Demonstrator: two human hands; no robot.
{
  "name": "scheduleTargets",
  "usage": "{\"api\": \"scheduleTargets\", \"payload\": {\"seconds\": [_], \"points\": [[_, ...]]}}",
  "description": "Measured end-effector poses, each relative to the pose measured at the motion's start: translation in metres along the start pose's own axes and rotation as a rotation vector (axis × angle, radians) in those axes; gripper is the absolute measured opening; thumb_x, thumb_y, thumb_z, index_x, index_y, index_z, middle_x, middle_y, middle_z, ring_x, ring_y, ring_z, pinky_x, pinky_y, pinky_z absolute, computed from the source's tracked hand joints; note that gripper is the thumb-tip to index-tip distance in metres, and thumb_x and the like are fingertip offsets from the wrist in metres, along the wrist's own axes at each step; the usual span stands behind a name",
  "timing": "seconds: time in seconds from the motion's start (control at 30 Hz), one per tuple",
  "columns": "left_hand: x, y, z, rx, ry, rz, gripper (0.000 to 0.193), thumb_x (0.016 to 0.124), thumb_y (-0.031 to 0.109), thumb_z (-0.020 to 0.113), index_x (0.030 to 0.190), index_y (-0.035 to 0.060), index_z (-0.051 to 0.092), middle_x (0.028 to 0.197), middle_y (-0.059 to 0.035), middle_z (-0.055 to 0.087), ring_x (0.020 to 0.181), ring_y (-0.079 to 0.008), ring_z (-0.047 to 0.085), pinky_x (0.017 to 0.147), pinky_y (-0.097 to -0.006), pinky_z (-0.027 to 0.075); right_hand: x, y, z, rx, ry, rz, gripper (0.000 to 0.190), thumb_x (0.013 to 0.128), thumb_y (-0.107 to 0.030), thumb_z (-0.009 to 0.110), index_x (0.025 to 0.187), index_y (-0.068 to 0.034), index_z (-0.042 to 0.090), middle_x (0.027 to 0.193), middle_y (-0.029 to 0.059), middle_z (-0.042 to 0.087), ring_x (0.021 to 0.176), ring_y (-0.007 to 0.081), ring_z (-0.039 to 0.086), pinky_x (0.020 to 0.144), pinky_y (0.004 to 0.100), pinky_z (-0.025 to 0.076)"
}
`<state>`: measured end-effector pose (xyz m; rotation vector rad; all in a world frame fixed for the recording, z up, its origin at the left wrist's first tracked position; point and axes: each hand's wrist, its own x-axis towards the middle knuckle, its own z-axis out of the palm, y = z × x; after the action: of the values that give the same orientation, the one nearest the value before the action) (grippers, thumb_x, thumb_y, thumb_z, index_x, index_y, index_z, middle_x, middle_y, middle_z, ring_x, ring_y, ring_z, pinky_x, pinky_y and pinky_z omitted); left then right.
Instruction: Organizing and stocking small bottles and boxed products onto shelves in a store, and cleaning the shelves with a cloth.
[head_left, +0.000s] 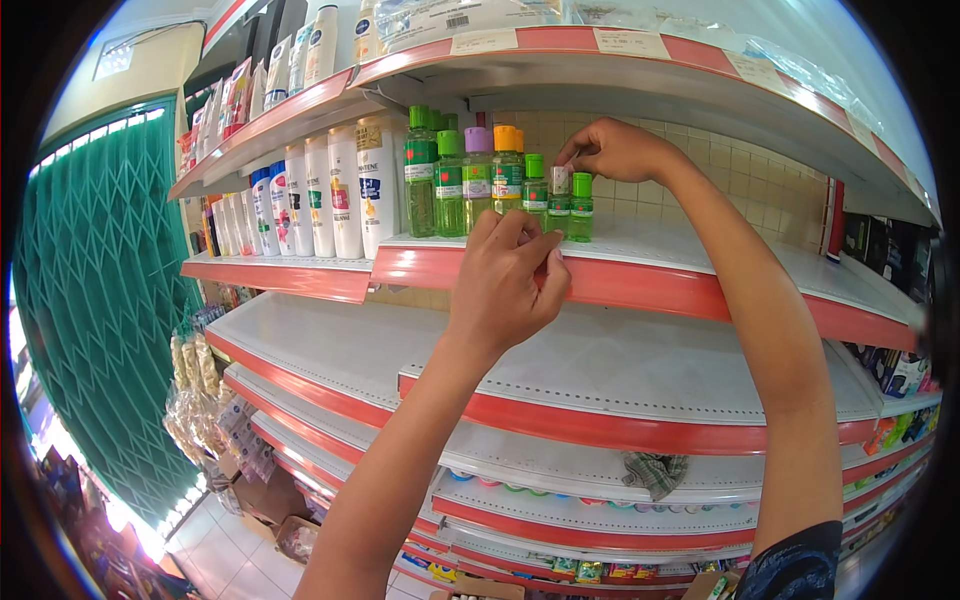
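Note:
On a white shelf with a red front edge (645, 281) stands a row of green liquid bottles. My right hand (619, 150) reaches over it from behind, thumb and fingertips pinched on the pale top of a small bottle (559, 214). Beside that one, to the right, is another small bottle with a bright green cap (581, 206). My left hand (514, 274) is at the shelf's front edge, fingers curled, fingertips close to the small bottles' bases; whether it grips anything is unclear. Larger bottles with purple (477, 176), orange (508, 176) and green caps (421, 169) continue leftward.
White shampoo bottles (341, 191) line the adjoining shelf on the left. Overhead runs another shelf (555, 37) holding plastic-wrapped goods. A checked cloth (655, 474) hangs over a lower shelf edge. Cardboard boxes (266, 495) sit on the floor near a green folding gate (97, 300).

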<state>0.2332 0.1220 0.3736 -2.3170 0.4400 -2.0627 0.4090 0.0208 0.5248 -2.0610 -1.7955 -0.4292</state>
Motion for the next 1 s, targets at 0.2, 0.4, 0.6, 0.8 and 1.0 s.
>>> {"api": "scheduleTargets", "payload": {"seconds": [0.2,0.4,0.6,0.8,1.0], "points": [[-0.001,0.001,0.002,0.005,0.019,-0.006,0.020,0.077,0.009,0.058,0.089,0.0008,0.073,0.081,-0.0085,0.058,0.075,-0.0235,0.049,0.066,-0.0341,0.043,-0.007,-0.007,-0.003,0.110,-0.050,0.125,0.024,0.093,-0.024,0.056,0.111,-0.014,0.068,0.103,-0.0002,0.068,0.093,0.0112,0.061,0.076,0.0303,0.050],[-0.001,0.002,0.003,0.003,0.030,-0.019,0.019,0.077,0.008,0.059,0.088,0.0010,0.073,0.080,-0.0084,0.057,0.075,-0.0236,0.049,0.066,-0.0341,0.043,-0.006,-0.008,0.000,0.122,-0.026,0.108,0.025,0.094,-0.026,0.055,0.112,-0.015,0.069,0.100,-0.0020,0.068,0.091,0.0098,0.060,0.074,0.0301,0.050],[-0.002,0.002,0.003,-0.005,0.054,-0.025,0.018,0.076,0.008,0.060,0.085,0.0004,0.072,0.080,-0.0089,0.057,0.074,-0.0232,0.050,0.066,-0.0342,0.044,-0.007,-0.008,0.000,0.112,-0.017,0.133,0.025,0.094,-0.028,0.055,0.111,-0.015,0.070,0.094,-0.0029,0.068,0.084,0.0084,0.057,0.072,0.0276,0.049],[-0.002,0.004,0.001,-0.004,0.058,-0.032,0.016,0.074,0.008,0.060,0.083,-0.0005,0.071,0.080,-0.0090,0.057,0.074,-0.0229,0.050,0.066,-0.0339,0.044,-0.005,-0.006,0.002,0.174,-0.046,0.162,0.026,0.097,-0.027,0.052,0.111,-0.013,0.069,0.095,-0.0028,0.068,0.085,0.0083,0.059,0.071,0.0251,0.048],[-0.005,0.003,-0.001,-0.021,0.113,-0.041,0.011,0.073,0.010,0.060,0.069,0.0012,0.065,0.077,-0.0089,0.052,0.075,-0.0247,0.048,0.067,-0.0363,0.043,-0.010,0.007,0.000,0.326,0.068,0.112,0.033,0.097,-0.020,0.045,0.108,0.005,0.063,0.096,0.0109,0.069,0.088,0.0198,0.068,0.076,0.0304,0.055]]}}
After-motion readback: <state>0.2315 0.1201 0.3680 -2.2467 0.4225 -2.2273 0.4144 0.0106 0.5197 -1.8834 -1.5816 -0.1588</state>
